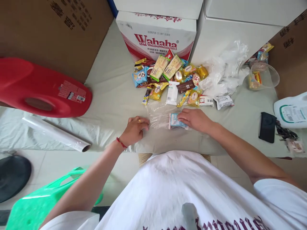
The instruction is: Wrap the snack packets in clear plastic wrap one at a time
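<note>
A clear plastic bag (157, 116) lies flat on the cloth-covered table in front of me. At its left edge, my left hand (136, 130) is closed, its curled fingers and thumb pinching the film. My right hand (195, 119) grips a small blue-and-white snack packet (173, 120) at the bag's right end; whether the packet is inside or on top of the bag is hard to tell. Just beyond the bag sits a heap of wrapped snacks, including cracker packs (172, 67), a white packet (172, 93), a brown packet (186, 86) and yellow-wrapped cakes (193, 97).
A Wahaha carton (155, 35) stands behind the snacks, with crumpled plastic bags (223, 70) to its right. A clear tub (266, 76), a phone (267, 127) and a white bottle (291, 110) are farther right. On the left are a red jug (43, 88) and a film roll (56, 132).
</note>
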`<state>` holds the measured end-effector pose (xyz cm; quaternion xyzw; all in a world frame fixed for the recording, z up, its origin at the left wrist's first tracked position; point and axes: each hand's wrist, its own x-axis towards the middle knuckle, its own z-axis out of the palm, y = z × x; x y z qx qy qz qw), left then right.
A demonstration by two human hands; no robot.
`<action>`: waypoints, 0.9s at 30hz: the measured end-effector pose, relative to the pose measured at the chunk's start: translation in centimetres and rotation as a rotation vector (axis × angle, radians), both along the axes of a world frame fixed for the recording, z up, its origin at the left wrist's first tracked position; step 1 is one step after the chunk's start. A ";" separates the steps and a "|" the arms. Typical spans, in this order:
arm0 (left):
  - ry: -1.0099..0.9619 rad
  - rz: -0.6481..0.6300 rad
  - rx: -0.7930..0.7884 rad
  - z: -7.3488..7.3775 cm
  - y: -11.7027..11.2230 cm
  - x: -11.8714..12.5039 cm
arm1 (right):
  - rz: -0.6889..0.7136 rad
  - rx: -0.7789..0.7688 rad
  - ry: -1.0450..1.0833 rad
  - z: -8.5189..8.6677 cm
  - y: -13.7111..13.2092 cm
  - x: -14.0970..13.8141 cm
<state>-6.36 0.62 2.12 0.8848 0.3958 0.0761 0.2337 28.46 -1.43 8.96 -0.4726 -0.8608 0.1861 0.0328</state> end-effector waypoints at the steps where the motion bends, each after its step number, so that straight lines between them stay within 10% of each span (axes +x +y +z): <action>1: -0.028 0.054 0.005 -0.3 -0.6 0.0 | 0.018 -0.040 0.013 0.0 1.1 0.0; 7: -0.370 0.582 0.473 0.8 -4.6 1.7 | 0.094 -0.208 0.058 -2.1 5.2 0.3; 10: -0.476 0.382 0.642 2.8 -6.3 4.7 | 0.119 -0.213 0.096 -3.0 5.5 0.3; 14: -0.322 0.125 0.514 3.9 -5.3 9.8 | 0.097 -0.147 0.124 -3.2 5.3 0.2; 21: -0.163 0.304 0.013 -0.1 -0.1 10.6 | 0.077 -0.184 0.117 -3.0 4.9 0.6; 27: -0.249 0.560 0.031 -0.6 0.8 8.7 | 0.043 -0.230 0.271 -3.8 3.8 0.4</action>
